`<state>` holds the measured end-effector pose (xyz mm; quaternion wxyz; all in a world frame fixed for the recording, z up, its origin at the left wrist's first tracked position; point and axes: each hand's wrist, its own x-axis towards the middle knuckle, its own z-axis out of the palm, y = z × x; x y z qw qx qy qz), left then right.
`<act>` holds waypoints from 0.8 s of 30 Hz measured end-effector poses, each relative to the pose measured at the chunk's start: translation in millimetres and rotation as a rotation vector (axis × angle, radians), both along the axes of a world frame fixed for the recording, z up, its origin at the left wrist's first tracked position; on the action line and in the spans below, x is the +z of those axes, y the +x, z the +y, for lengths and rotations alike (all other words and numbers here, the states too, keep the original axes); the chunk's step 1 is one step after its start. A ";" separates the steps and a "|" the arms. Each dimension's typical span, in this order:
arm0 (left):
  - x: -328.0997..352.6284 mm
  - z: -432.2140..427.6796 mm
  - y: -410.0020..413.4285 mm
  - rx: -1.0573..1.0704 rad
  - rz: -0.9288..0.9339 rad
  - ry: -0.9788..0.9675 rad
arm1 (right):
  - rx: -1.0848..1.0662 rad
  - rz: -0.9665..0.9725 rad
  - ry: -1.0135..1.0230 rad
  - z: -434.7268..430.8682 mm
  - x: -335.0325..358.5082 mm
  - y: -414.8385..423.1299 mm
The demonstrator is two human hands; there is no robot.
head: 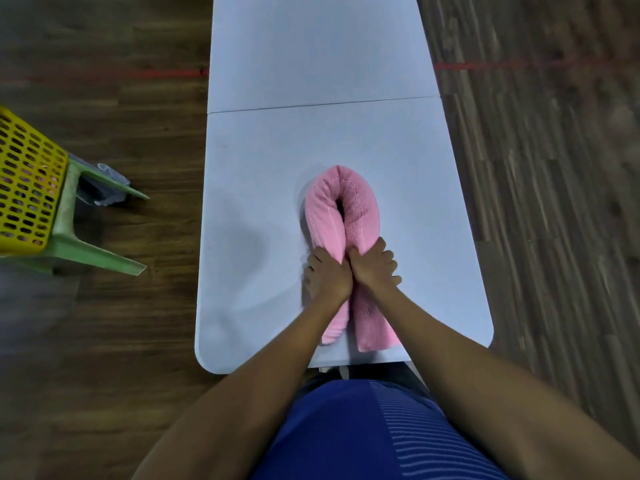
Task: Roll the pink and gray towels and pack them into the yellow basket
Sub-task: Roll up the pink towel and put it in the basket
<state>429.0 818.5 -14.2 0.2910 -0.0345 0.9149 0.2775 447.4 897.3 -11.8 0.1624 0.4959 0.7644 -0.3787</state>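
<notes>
In the head view, both bare forearms reach forward from the bottom of the picture and meet in the middle of the table. The left hand (327, 276) and the right hand (373, 268) lie side by side, touching each other at the thumbs. Each hand grasps the pink towel (341, 209), with the fingers curled over it: the left fingers go down the outer left side, and the right fingers spread over the outer right side. The wrists are straight and the backs of the hands face up to the camera.

The pink towel is a long thick roll bent into a U shape. Its closed bend points away from the person and its two ends lie near the table's near edge. The left hand holds the left leg of the U and the right hand holds the right leg.

The table (311, 64) is white with a thin seam across it. It stands on a dark wooden floor (536, 202) with a red line (502, 65) on it. Well apart to the left, the yellow basket (27, 188) rests on a green plastic stool (100, 258). Just beside the basket is a gray thing (110, 183); whether it is a towel I cannot tell. A blue shirt (346, 427) fills the bottom.
</notes>
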 end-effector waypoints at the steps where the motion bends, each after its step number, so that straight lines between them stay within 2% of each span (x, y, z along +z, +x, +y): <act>1: -0.3 -3.1 3.9 0.008 0.005 0.049 | 0.011 -0.014 0.033 -0.8 1.3 -0.5; 3: -2.6 -15.6 13.7 0.026 0.039 0.205 | 0.018 -0.015 0.097 -1.4 6.8 -3.5; 6: -2.4 -38.5 35.2 0.005 0.044 0.430 | -0.002 0.026 0.088 -13.9 15.6 -13.6; 9: -5.7 -63.8 43.5 -0.143 0.013 0.492 | 0.121 -0.045 0.140 -26.1 12.6 -15.4; 11: -9.7 -88.8 33.9 -0.217 0.121 0.351 | 0.193 -0.099 0.168 -25.0 7.2 -13.1; 14: -21.4 -127.4 18.7 -0.287 0.366 0.010 | 0.258 -0.127 0.220 -20.4 5.3 -11.7; 16: -24.7 -145.8 16.9 -0.324 0.360 -0.177 | 0.324 -0.119 0.245 -17.5 5.7 -6.7; 20: -28.3 -160.3 29.9 -0.374 0.286 -0.266 | 0.493 -0.080 0.299 -7.5 4.7 16.2; 24: -27.0 -153.3 53.3 -0.295 0.250 -0.266 | 0.618 -0.031 0.352 -2.4 1.4 34.5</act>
